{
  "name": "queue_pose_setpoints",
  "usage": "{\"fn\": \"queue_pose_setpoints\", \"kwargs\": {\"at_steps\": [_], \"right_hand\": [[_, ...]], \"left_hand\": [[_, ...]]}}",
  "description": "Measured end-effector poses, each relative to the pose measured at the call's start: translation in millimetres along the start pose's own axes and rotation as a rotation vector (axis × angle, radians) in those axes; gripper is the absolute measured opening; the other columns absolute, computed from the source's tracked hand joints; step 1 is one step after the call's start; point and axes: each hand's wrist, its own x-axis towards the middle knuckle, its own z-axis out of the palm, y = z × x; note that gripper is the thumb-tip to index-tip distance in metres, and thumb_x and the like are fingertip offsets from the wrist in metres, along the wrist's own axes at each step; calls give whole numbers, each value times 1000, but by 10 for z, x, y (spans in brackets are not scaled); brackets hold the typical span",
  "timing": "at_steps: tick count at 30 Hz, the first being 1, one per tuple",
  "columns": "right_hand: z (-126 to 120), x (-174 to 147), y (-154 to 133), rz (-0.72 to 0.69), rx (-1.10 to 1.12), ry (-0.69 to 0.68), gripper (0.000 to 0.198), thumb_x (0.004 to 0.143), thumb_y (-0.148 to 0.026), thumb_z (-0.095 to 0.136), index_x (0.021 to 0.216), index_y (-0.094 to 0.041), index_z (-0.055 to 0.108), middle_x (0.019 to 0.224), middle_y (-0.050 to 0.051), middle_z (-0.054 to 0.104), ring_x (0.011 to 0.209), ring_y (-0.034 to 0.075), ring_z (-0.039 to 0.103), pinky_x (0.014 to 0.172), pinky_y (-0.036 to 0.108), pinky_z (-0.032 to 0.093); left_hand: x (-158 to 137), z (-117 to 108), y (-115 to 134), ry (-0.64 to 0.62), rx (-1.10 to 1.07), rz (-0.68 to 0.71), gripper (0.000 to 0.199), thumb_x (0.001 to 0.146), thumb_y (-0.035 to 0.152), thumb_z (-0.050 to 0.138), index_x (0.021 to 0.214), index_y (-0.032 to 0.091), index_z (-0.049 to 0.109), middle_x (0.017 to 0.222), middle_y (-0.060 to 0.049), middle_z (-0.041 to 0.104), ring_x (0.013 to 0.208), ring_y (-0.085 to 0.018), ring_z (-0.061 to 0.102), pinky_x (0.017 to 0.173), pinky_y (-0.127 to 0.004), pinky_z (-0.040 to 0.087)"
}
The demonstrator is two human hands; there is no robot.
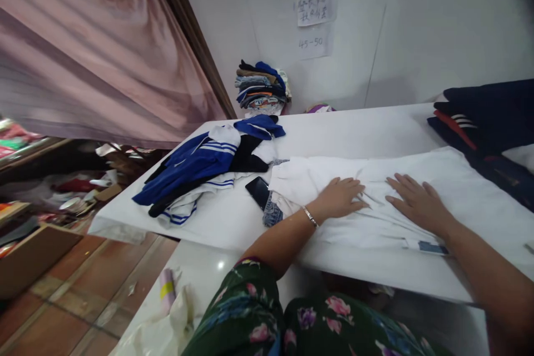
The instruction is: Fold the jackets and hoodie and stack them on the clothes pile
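A white garment [375, 228] lies spread flat on the white table, creased between my hands; I cannot tell its exact kind. My left hand [342, 197], with a silver bracelet at the wrist, rests palm down on its middle, fingers stretched out. To its right, my right hand [417, 206] presses on the same cloth with the fingers spread. Near the garment's front edge is a small blue-grey patch [433, 247]. Some denim [272, 214] sticks out from under its left end, beside a black phone [257, 192].
Blue, black and white clothes [196, 161] lie loosely on the left of the table [225, 233]. A folded clothes stack [262, 89] stands by the wall. Dark navy clothes [496, 122] are piled at the right. A pink curtain [104, 55] hangs at the left, above a cardboard box [37, 256].
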Motion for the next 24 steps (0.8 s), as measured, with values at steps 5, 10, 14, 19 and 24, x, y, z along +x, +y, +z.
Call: {"fn": "queue_pose_setpoints", "kwargs": {"at_steps": [5, 10, 14, 19, 24], "right_hand": [[-35, 8, -17, -11, 9, -4, 66, 90, -60, 20, 143, -25, 40, 152, 8, 36, 141, 28, 30, 110, 55, 25], [-52, 13, -37, 5, 33, -16, 67, 89, -61, 21, 142, -25, 41, 152, 7, 37, 140, 28, 30, 111, 55, 23], [-72, 17, -55, 29, 52, -25, 66, 90, -61, 22, 141, -25, 42, 152, 7, 37, 141, 27, 30, 112, 55, 23], [-117, 22, -63, 65, 119, -30, 64, 89, -61, 27, 139, -26, 44, 151, 7, 38, 141, 27, 30, 113, 55, 22], [-337, 41, -165, 103, 226, -38, 65, 87, -63, 33, 142, -28, 39, 154, 7, 33, 142, 29, 26, 114, 56, 21]], "left_hand": [[-471, -371, -344, 135, 128, -398, 39, 95, 42, 46, 126, 20, 55, 134, -10, 57, 130, -24, 45, 114, -49, 23], [-874, -427, -583, 153, 219, -651, 37, 92, 35, 51, 124, 18, 56, 136, -11, 56, 132, -26, 43, 112, -49, 27], [-883, -361, -587, 133, 233, -633, 36, 92, 33, 51, 124, 18, 57, 136, -11, 56, 132, -26, 43, 112, -51, 25], [-922, -453, -608, 282, 141, -650, 34, 91, 34, 53, 121, 18, 60, 136, -11, 55, 131, -25, 45, 111, -48, 31], [-1167, -621, -712, 495, 120, -727, 36, 90, 33, 54, 120, 15, 62, 135, -13, 56, 128, -25, 49, 108, -42, 37]]}}
